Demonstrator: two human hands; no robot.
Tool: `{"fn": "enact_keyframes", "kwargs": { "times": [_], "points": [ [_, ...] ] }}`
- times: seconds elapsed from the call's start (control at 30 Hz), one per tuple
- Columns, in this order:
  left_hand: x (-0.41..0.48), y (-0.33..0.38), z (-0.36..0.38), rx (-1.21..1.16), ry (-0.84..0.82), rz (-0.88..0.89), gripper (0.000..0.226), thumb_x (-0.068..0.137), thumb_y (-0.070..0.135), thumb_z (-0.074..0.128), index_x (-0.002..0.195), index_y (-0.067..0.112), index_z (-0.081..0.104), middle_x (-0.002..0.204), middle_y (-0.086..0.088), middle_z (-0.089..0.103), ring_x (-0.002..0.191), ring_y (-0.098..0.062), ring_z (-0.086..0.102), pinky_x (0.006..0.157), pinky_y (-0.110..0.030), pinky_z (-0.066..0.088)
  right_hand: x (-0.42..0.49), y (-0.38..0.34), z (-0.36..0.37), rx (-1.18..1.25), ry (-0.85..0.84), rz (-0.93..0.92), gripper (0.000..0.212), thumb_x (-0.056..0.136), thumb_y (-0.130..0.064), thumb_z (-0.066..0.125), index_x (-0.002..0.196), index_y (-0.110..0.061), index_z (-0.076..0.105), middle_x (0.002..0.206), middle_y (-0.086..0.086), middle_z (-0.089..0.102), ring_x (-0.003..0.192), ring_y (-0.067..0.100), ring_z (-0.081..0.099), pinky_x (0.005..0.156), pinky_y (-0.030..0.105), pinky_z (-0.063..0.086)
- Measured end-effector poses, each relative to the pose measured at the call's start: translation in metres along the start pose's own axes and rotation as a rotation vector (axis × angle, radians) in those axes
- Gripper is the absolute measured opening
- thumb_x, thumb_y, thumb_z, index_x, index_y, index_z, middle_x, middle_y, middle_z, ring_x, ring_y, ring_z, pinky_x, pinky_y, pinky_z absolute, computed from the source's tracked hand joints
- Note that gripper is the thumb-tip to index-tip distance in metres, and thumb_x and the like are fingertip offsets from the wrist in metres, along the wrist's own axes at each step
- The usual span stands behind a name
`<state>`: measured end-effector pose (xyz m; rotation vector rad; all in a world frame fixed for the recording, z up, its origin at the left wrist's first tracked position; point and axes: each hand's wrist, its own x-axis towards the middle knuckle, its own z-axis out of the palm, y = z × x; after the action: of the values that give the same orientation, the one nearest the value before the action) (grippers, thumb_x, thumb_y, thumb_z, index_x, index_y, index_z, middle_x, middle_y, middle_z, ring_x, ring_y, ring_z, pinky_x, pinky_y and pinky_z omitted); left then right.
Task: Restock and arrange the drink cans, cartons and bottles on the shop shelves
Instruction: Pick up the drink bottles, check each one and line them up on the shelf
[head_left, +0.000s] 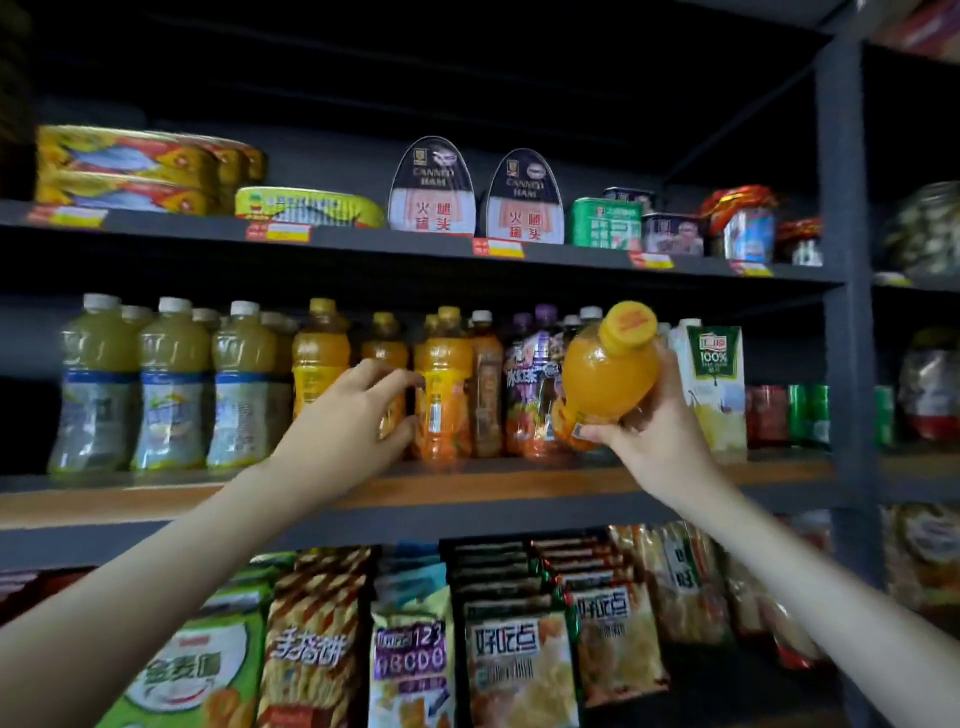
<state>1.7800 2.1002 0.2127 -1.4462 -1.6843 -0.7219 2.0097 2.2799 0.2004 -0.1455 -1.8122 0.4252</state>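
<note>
Orange bottle (605, 374) between right fingers (602, 434)

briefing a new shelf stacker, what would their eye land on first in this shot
The orange juice bottle stands out first, tilted cap-first towards the camera in the right hand, in front of the middle shelf. Next comes the left hand, reaching in among the row of orange bottles standing on that shelf. Above, two dark canned ham tins stand upright on the upper shelf.
</note>
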Motion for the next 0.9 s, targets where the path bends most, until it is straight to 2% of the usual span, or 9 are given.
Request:
{"fn": "enact_keyframes", "kwargs": {
  "times": [0.07,0.17,0.23,0.33,0.47,0.6,0.67,0.73,0.9],
  "points": [
    [0.010,-0.003,0.011,0.033,-0.035,-0.026,0.048,0.093,0.035,0.058,0.139,0.026,0.047,0.137,-0.002,0.045,0.120,-0.022,0.051,0.089,-0.037,0.053,0.011,0.016,0.003,-0.028,-0.045,0.022,0.099,0.072,-0.008,0.084,0.117,-0.071,0.021,0.126,-0.011,0.047,0.115,0.019,0.054,0.102,0.046,0.045],
    [0.021,-0.006,0.024,0.062,-0.065,-0.049,0.049,0.094,0.039,0.055,0.141,0.029,0.043,0.140,0.000,0.042,0.123,-0.019,0.049,0.091,-0.029,0.049,0.026,0.034,0.011,-0.007,-0.156,0.124,0.087,0.075,-0.011,0.081,0.131,-0.048,0.026,0.127,-0.003,0.051,0.114,0.018,0.056,0.102,0.046,0.046],
    [0.028,-0.009,0.029,0.076,-0.085,-0.048,0.049,0.095,0.040,0.054,0.141,0.029,0.043,0.139,0.001,0.043,0.121,-0.018,0.050,0.090,-0.026,0.048,0.036,0.045,0.017,-0.015,-0.182,0.210,0.087,0.075,-0.017,0.082,0.138,-0.036,0.027,0.127,-0.001,0.055,0.114,0.019,0.057,0.101,0.047,0.046],
    [0.036,-0.017,0.031,0.088,-0.131,-0.050,0.048,0.095,0.041,0.054,0.141,0.030,0.042,0.138,0.003,0.043,0.116,-0.016,0.053,0.088,-0.024,0.048,0.051,0.054,0.026,0.063,-0.179,0.369,0.076,0.075,-0.018,0.082,0.131,-0.033,0.032,0.120,-0.004,0.059,0.112,0.019,0.059,0.099,0.049,0.047],
    [0.040,-0.039,0.029,0.120,-0.170,-0.053,0.049,0.094,0.042,0.054,0.140,0.032,0.041,0.136,0.002,0.044,0.112,-0.017,0.055,0.089,-0.028,0.051,0.062,0.056,0.046,0.185,-0.240,0.514,0.060,0.080,-0.018,0.078,0.119,-0.032,0.034,0.113,-0.007,0.058,0.113,0.022,0.057,0.090,0.042,0.046],
    [0.036,-0.072,0.018,0.293,-0.145,-0.012,0.056,0.090,0.037,0.064,0.141,0.021,0.046,0.137,-0.007,0.045,0.121,-0.027,0.052,0.094,-0.036,0.050,0.064,0.050,0.066,0.097,-0.291,0.502,0.068,0.081,-0.025,0.077,0.120,-0.036,0.023,0.117,-0.005,0.057,0.110,0.020,0.057,0.096,0.047,0.048],
    [0.036,-0.094,0.011,0.428,-0.110,0.078,0.061,0.075,0.027,0.082,0.129,0.013,0.059,0.127,-0.018,0.054,0.112,-0.038,0.058,0.085,-0.046,0.053,0.067,0.046,0.073,0.042,-0.290,0.478,0.071,0.080,-0.027,0.078,0.120,-0.038,0.020,0.117,-0.003,0.059,0.106,0.019,0.060,0.095,0.046,0.050],
    [0.036,-0.116,0.006,0.513,-0.100,0.088,0.068,0.060,0.025,0.091,0.120,0.011,0.064,0.117,-0.023,0.059,0.101,-0.042,0.062,0.075,-0.050,0.055,0.068,0.041,0.081,0.007,-0.289,0.464,0.072,0.080,-0.029,0.078,0.122,-0.037,0.020,0.113,-0.004,0.061,0.102,0.017,0.061,0.092,0.045,0.051],
    [0.032,-0.154,0.003,0.611,-0.134,0.171,0.085,0.051,0.036,0.094,0.126,0.016,0.060,0.126,-0.025,0.054,0.100,-0.041,0.062,0.073,-0.048,0.057,0.071,0.021,0.097,-0.122,-0.383,0.473,0.087,0.086,-0.032,0.071,0.142,-0.027,0.005,0.114,-0.005,0.056,0.094,0.011,0.056,0.079,0.027,0.047]
  ]
}}
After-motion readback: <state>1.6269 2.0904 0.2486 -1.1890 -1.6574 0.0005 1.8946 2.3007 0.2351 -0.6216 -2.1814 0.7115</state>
